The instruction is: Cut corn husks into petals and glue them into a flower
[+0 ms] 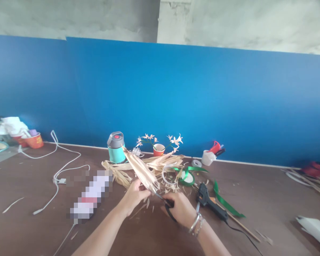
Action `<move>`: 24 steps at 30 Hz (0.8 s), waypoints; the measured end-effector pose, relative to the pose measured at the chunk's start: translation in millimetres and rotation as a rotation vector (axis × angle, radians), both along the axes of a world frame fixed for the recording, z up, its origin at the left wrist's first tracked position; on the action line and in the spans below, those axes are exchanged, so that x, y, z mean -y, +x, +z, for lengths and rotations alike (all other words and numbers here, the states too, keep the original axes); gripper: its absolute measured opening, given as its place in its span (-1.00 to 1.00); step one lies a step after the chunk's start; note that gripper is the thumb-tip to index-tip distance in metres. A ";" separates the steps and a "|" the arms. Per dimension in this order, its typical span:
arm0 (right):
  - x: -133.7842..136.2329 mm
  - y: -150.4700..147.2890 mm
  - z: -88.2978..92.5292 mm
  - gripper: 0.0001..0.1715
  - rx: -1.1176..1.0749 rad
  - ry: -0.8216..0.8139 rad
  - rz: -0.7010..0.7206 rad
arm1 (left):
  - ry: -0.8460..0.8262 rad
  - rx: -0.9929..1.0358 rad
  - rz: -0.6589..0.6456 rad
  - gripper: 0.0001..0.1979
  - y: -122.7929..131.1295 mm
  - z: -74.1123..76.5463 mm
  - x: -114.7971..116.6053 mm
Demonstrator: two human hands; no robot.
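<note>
Item: one dry husk, pale straw-coloured, at lower centre of the frame, slanting from its tip at upper left to a cut-looking lower end between the two hands. Handling, as judged: very light, papery, fairly stiff along the grain, not slippery — apt to split lengthwise if bent or pulled sideways. Best hold: near the broad lower end, pinched flat and gently.

Left hand: lower centre, thumb and fingers together on the husk's lower left edge, little gap between them.

Right hand: just right of it, fingers closed round the handles of dark scissors, the blades pointing up-left to the husk's lower end. How far the blades are parted, and whether they touch the husk, is not clear.

Nearby: a heap of husks behind, at centre; a spool of green ribbon right of centre; a black glue gun at lower right, beside the right wrist — all on the brown table.
</note>
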State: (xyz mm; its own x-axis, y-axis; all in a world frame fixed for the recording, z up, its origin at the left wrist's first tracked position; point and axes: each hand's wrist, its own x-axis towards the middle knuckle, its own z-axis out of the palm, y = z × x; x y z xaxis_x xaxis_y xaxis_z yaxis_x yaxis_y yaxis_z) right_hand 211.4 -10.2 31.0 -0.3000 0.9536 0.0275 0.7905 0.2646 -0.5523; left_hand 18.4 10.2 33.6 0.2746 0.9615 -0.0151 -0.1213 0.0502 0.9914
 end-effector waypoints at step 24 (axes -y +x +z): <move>0.6 -1.2 0.4 -0.84 -0.030 0.003 0.018 | -0.004 0.013 0.000 -0.70 0.0 -1.5 1.4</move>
